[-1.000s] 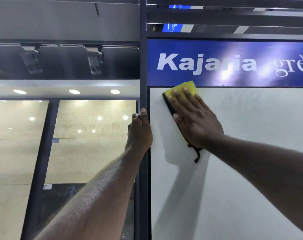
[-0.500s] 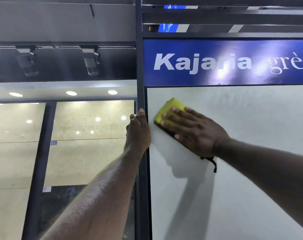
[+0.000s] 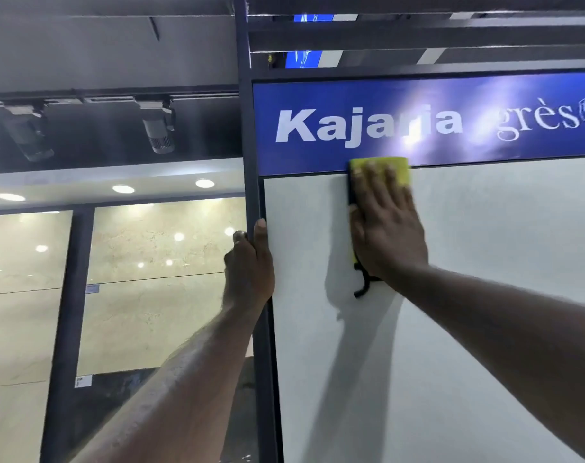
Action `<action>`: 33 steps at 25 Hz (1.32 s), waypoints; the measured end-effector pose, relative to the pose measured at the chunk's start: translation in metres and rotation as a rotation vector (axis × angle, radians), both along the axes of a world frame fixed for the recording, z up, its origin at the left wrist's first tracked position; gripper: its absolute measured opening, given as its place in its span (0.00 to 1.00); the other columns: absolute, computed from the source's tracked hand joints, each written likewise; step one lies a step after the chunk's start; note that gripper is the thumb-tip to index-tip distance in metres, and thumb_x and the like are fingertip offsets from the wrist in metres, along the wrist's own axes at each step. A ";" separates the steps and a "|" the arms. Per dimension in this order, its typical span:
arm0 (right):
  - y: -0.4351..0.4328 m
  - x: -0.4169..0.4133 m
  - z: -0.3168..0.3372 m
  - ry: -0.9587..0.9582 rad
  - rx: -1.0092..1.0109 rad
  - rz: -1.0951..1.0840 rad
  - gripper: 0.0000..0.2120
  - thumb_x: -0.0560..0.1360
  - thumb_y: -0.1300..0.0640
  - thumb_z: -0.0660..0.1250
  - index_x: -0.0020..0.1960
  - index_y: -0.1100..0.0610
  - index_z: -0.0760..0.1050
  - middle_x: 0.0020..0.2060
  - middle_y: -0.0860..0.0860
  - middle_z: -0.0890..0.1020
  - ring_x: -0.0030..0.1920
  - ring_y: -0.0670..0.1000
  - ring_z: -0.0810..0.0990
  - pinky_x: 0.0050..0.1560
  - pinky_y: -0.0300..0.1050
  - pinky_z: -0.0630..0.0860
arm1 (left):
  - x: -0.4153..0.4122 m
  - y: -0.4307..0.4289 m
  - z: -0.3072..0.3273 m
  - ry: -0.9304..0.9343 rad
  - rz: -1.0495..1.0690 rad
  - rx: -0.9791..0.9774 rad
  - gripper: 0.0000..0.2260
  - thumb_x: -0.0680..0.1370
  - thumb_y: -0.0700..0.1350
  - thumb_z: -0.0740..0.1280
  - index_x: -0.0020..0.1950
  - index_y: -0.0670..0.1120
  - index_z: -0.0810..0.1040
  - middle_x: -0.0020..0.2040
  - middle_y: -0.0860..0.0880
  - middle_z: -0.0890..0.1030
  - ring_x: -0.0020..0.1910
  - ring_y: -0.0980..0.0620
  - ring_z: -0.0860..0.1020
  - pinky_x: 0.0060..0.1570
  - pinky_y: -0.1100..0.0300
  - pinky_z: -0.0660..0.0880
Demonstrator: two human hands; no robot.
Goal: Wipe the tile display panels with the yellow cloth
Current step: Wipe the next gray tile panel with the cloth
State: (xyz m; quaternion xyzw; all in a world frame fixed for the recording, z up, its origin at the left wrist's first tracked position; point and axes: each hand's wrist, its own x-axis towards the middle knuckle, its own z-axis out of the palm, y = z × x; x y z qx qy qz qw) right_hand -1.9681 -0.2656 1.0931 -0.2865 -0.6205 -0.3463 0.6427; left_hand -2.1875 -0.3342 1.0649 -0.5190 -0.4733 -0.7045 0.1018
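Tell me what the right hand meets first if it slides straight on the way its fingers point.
The right hand presses the yellow cloth flat on the white tile panel, fingers pointing up. Straight on, it meets the blue Kajaria sign first; the cloth's top edge seems to touch it.

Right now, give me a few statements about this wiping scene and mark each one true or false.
1. The right hand presses the yellow cloth flat on the white tile panel. True.
2. The cloth sits at the panel's bottom edge. False: it is at the top edge, reaching the blue sign.
3. The left hand grips the dark frame post. True.
4. The left hand holds a second cloth. False: it holds only the post.
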 end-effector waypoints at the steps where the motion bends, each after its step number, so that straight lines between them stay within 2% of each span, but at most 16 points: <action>1: 0.006 0.008 -0.006 -0.285 0.138 -0.048 0.28 0.88 0.50 0.54 0.87 0.48 0.55 0.85 0.48 0.57 0.86 0.53 0.50 0.84 0.58 0.52 | 0.000 0.000 0.000 0.025 0.046 0.000 0.27 0.88 0.64 0.52 0.63 0.41 0.74 0.51 0.42 0.81 0.55 0.36 0.81 0.48 0.48 0.74; 2: 0.014 0.024 -0.008 -0.548 0.248 -0.094 0.27 0.88 0.49 0.54 0.86 0.49 0.57 0.85 0.48 0.58 0.86 0.53 0.51 0.85 0.56 0.51 | 0.002 0.000 -0.001 0.072 0.121 0.015 0.27 0.88 0.63 0.53 0.69 0.41 0.72 0.59 0.38 0.81 0.61 0.34 0.80 0.53 0.44 0.77; 3: 0.016 0.038 -0.008 -0.627 0.269 -0.120 0.27 0.88 0.48 0.54 0.86 0.48 0.57 0.85 0.48 0.58 0.86 0.51 0.51 0.85 0.55 0.51 | 0.003 0.000 -0.003 0.161 0.251 0.050 0.27 0.88 0.62 0.54 0.77 0.42 0.68 0.68 0.36 0.77 0.67 0.33 0.77 0.59 0.40 0.78; 4: 0.021 0.047 -0.007 -0.510 0.218 -0.099 0.27 0.88 0.48 0.53 0.86 0.47 0.56 0.85 0.48 0.58 0.86 0.50 0.51 0.85 0.54 0.51 | 0.005 0.000 -0.005 0.283 0.413 0.097 0.29 0.88 0.61 0.55 0.83 0.43 0.62 0.76 0.35 0.71 0.73 0.32 0.73 0.64 0.37 0.77; 6: 0.024 0.049 -0.009 -0.023 -0.026 0.009 0.29 0.87 0.48 0.52 0.87 0.46 0.50 0.86 0.52 0.53 0.86 0.51 0.48 0.84 0.57 0.51 | 0.012 -0.001 -0.009 0.557 0.675 0.197 0.31 0.89 0.60 0.55 0.87 0.44 0.59 0.83 0.37 0.63 0.80 0.34 0.67 0.74 0.38 0.72; 7: 0.022 0.049 -0.009 0.018 -0.037 -0.003 0.30 0.87 0.49 0.53 0.87 0.47 0.50 0.86 0.55 0.52 0.86 0.53 0.47 0.84 0.58 0.51 | 0.019 0.000 -0.009 0.683 0.741 0.217 0.31 0.89 0.61 0.54 0.88 0.44 0.58 0.86 0.39 0.61 0.82 0.36 0.64 0.78 0.39 0.67; 10: 0.035 0.082 -0.008 -0.629 0.300 -0.136 0.28 0.88 0.49 0.57 0.86 0.50 0.58 0.86 0.55 0.55 0.86 0.54 0.51 0.85 0.56 0.52 | 0.046 0.013 -0.002 0.881 0.790 0.186 0.33 0.88 0.62 0.52 0.89 0.47 0.55 0.89 0.44 0.54 0.87 0.40 0.56 0.84 0.41 0.56; 11: 0.035 0.094 -0.001 -0.615 0.305 -0.131 0.27 0.88 0.49 0.57 0.86 0.49 0.58 0.86 0.53 0.56 0.86 0.53 0.51 0.85 0.56 0.53 | 0.055 0.018 0.003 0.883 0.765 0.182 0.33 0.87 0.63 0.51 0.89 0.48 0.54 0.89 0.45 0.53 0.87 0.41 0.55 0.85 0.41 0.54; 14: 0.039 0.099 0.008 -0.024 0.022 0.004 0.29 0.87 0.49 0.54 0.87 0.48 0.53 0.86 0.53 0.54 0.86 0.52 0.48 0.84 0.58 0.54 | 0.079 0.033 0.015 0.805 0.656 0.164 0.34 0.86 0.63 0.48 0.90 0.49 0.52 0.90 0.48 0.50 0.88 0.46 0.51 0.86 0.45 0.50; 15: 0.038 0.099 0.006 -0.075 0.057 -0.013 0.29 0.87 0.50 0.55 0.87 0.49 0.54 0.86 0.54 0.54 0.86 0.53 0.49 0.84 0.59 0.54 | 0.086 0.036 0.015 0.801 0.643 0.161 0.34 0.86 0.63 0.48 0.90 0.49 0.52 0.90 0.49 0.49 0.88 0.48 0.50 0.86 0.46 0.49; 18: 0.050 0.131 0.000 -0.661 0.337 -0.091 0.27 0.87 0.50 0.59 0.85 0.51 0.61 0.85 0.53 0.59 0.86 0.53 0.54 0.84 0.57 0.55 | 0.092 0.045 0.004 0.875 0.732 0.117 0.34 0.87 0.64 0.47 0.90 0.50 0.52 0.90 0.50 0.49 0.88 0.49 0.49 0.87 0.46 0.48; 19: 0.051 0.140 0.007 -0.609 0.335 -0.082 0.27 0.87 0.50 0.59 0.85 0.50 0.61 0.85 0.52 0.59 0.85 0.53 0.55 0.84 0.57 0.56 | 0.092 0.046 0.002 0.889 0.761 0.111 0.33 0.87 0.64 0.47 0.90 0.49 0.53 0.90 0.50 0.49 0.88 0.49 0.49 0.87 0.46 0.47; 22: 0.059 0.139 0.016 -0.026 0.069 0.014 0.29 0.87 0.52 0.58 0.86 0.49 0.56 0.85 0.53 0.58 0.86 0.53 0.52 0.84 0.58 0.55 | 0.091 0.046 0.001 0.900 0.806 0.103 0.33 0.87 0.63 0.46 0.90 0.48 0.53 0.90 0.48 0.49 0.88 0.47 0.49 0.87 0.45 0.46; 26: 0.064 0.161 0.007 -0.581 0.303 -0.054 0.26 0.87 0.53 0.60 0.84 0.52 0.63 0.84 0.51 0.61 0.85 0.54 0.55 0.84 0.57 0.55 | 0.092 0.045 0.000 0.916 0.828 0.127 0.34 0.87 0.62 0.48 0.89 0.46 0.55 0.90 0.46 0.51 0.88 0.45 0.52 0.86 0.43 0.49; 30: 0.062 0.155 0.007 0.016 0.055 -0.004 0.28 0.86 0.51 0.56 0.86 0.49 0.58 0.85 0.51 0.59 0.86 0.52 0.52 0.83 0.57 0.56 | 0.094 0.043 -0.001 0.908 0.841 0.096 0.34 0.87 0.63 0.46 0.90 0.48 0.51 0.90 0.47 0.47 0.89 0.47 0.47 0.87 0.44 0.46; 33: 0.063 0.162 -0.006 -0.327 0.218 -0.056 0.26 0.87 0.52 0.58 0.84 0.53 0.62 0.85 0.52 0.60 0.85 0.53 0.54 0.84 0.57 0.55 | 0.096 0.042 -0.001 0.910 0.832 0.120 0.34 0.87 0.62 0.46 0.89 0.46 0.54 0.90 0.46 0.49 0.88 0.45 0.50 0.86 0.43 0.48</action>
